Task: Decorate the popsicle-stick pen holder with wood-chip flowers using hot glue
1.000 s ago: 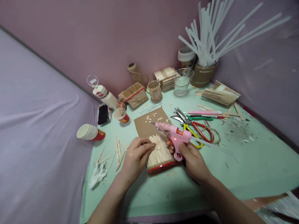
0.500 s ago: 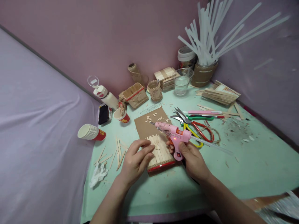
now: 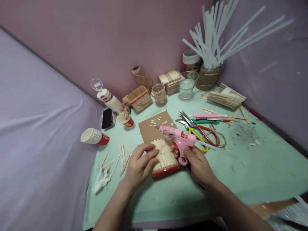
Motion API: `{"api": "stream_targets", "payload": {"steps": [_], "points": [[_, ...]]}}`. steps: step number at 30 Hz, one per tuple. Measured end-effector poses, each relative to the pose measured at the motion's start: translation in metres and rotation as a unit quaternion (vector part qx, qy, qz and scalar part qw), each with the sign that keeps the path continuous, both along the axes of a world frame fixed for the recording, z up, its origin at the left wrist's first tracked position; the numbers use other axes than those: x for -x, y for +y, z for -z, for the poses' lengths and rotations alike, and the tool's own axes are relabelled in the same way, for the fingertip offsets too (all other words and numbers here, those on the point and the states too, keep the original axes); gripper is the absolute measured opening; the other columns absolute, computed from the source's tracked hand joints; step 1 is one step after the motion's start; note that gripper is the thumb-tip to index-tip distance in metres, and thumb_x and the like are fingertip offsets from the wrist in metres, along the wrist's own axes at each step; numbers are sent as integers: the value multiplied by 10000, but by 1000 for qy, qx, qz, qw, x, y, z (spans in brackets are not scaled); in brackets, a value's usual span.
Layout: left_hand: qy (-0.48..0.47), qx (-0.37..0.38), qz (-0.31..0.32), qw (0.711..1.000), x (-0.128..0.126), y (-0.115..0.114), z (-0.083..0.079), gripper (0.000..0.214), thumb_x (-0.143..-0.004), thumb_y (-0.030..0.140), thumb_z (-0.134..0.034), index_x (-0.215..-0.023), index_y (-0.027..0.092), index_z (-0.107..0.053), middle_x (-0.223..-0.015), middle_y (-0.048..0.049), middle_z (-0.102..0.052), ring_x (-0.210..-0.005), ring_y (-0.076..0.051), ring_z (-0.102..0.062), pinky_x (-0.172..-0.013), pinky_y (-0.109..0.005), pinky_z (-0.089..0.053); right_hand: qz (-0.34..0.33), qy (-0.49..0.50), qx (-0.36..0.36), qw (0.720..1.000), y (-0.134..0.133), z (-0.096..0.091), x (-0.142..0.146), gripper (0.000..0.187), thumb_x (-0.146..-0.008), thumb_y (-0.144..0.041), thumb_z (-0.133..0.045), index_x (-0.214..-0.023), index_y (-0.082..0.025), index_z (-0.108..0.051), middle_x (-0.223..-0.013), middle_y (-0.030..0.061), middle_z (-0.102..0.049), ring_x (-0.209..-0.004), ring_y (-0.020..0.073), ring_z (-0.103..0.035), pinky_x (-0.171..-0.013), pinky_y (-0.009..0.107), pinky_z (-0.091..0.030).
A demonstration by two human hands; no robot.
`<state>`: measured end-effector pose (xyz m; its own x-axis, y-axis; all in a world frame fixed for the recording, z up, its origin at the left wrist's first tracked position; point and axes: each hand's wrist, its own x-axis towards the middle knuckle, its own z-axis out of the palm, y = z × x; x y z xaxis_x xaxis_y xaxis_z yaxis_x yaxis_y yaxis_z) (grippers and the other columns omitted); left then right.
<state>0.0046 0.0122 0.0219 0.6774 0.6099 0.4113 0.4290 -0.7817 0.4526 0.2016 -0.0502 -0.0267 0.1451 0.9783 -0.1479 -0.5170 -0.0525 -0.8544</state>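
Note:
My right hand [image 3: 201, 166] is wrapped round the handle of a pink hot glue gun [image 3: 179, 138], its nozzle pointing left and a clear glue stick [image 3: 216, 149] jutting from the back. Just below the gun lies a craft piece of pale wooden sticks [image 3: 166, 158] with a braided trim and a red band along its near edge. A small petal-like wood shape sits on its face. My left hand [image 3: 141, 165] rests at the craft's left side, fingers apart and bent over it. Beneath is a brown cardboard sheet [image 3: 146, 128] with small wood chips [image 3: 165, 122].
Scissors [image 3: 207, 133] and a pink pen-like tool [image 3: 209, 115] lie right of the gun. Loose sticks [image 3: 122, 157], crumpled tissue [image 3: 102, 180] and stacked paper cups [image 3: 93, 137] are at left. Behind stand a stick box [image 3: 141, 101], a water cup [image 3: 186, 88] and a jar of glue sticks [image 3: 209, 77].
The view has shifted very slightly. Both hands, the glue gun and the craft piece keep almost the same positions.

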Motion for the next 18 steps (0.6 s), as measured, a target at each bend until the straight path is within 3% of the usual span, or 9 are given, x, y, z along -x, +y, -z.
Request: {"api": "stream_targets", "payload": {"steps": [5,9,18], "points": [[-20,31,-34,999,0,0,2,322,-843,109,-579,-1152,196,-589,-1109,-107,-590,-1016,-189,-569,-865,-337,-489,-2,12,-3,1000,0,2,0,385,-849,-530,-563,-967,-185,-687,-762,26,-577,-687,128,-507,-602,227,-414],[-36,58,-64,996,-2,1,1,233,-830,110,-601,-1040,202,-642,-1051,-87,-613,-976,-180,-589,-840,-323,-496,3,16,-8,1000,0,2,0,366,-860,-518,-555,-965,-193,-687,-763,21,-575,-676,117,-504,-607,218,-412],[-51,57,-62,995,-13,4,-5,164,-811,109,-634,-946,190,-677,-932,-69,-650,-885,-163,-602,-772,-306,-501,-4,17,-7,1000,-1,4,1,356,-863,-508,-557,-969,-193,-683,-765,17,-571,-703,124,-507,-625,223,-412]]}}
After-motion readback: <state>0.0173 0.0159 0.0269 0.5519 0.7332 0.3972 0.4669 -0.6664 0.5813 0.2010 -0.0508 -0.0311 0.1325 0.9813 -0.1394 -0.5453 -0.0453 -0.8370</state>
